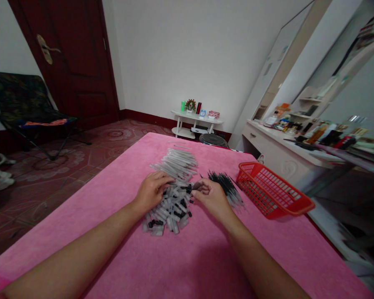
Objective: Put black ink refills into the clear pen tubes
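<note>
Hands (pixel 151 192) flank pile (pixel 171 209); basket (pixel 285 210) near edge (pixel 327 244).

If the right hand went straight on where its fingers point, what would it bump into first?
Probably the small black pieces at the edge of the pile of clear and black pieces, just left of the right hand. They may already be touching; depth is unclear.

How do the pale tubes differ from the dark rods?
Colour: the pale tubes look whitish; the dark rods are black at the far ends, paler at the near ends.
Thickness: the pale tubes look thicker than the dark rods.
Place: the pale tubes lie beyond the left hand; the dark rods lie between the right hand and the red basket.
Both are slender pieces bunched on the pink cloth.
</note>
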Available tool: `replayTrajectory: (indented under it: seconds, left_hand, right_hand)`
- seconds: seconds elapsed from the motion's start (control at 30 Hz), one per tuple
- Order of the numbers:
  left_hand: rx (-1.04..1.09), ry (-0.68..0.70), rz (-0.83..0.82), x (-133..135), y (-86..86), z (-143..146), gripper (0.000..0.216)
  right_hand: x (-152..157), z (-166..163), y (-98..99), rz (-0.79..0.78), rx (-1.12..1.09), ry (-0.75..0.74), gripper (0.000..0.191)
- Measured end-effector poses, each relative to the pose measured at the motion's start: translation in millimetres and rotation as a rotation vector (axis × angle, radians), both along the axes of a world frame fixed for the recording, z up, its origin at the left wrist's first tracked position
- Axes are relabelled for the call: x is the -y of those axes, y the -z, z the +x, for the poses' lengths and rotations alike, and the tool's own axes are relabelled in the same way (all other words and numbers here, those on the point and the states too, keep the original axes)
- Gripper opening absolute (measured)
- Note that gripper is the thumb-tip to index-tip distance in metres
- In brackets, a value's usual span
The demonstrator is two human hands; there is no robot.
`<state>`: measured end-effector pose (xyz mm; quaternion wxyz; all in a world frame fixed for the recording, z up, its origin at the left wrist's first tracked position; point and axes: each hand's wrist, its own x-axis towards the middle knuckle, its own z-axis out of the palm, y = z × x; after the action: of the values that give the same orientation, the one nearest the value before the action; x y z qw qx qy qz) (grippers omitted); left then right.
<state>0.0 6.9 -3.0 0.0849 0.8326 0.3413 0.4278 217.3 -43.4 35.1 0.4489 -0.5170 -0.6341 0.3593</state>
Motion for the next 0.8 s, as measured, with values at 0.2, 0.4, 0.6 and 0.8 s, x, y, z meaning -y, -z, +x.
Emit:
replayTrajectory:
  seconds: [0.2, 0.4, 0.6, 0.8]
  left_hand:
    - [-0.058, -0.012, 0.044, 1.4, -1.0, 0.6, 0.025]
    - [-0.063, -0.009, 0.035, 0.7, 1.1, 0.7, 0.026]
    - [-0.056, 0.0, 0.038, 0.9, 0.6, 0.7, 0.026]
    - [-0.052, -0.003, 0.042, 0.6, 1.5, 0.5, 0.026]
  right_hand:
    - [3.1, -4.4, -2.6, 0.044, -0.022, 0.055, 0.008]
    - [1.6, -0.3, 1.4, -0.046, -0.13, 0.063, 0.027]
    - [-2.2, 5.4, 3.9, -0.039, -0.127, 0.081, 0.025]
    - [-2.1, 3.1, 3.2, -0.12, -0.305, 0.028, 0.024]
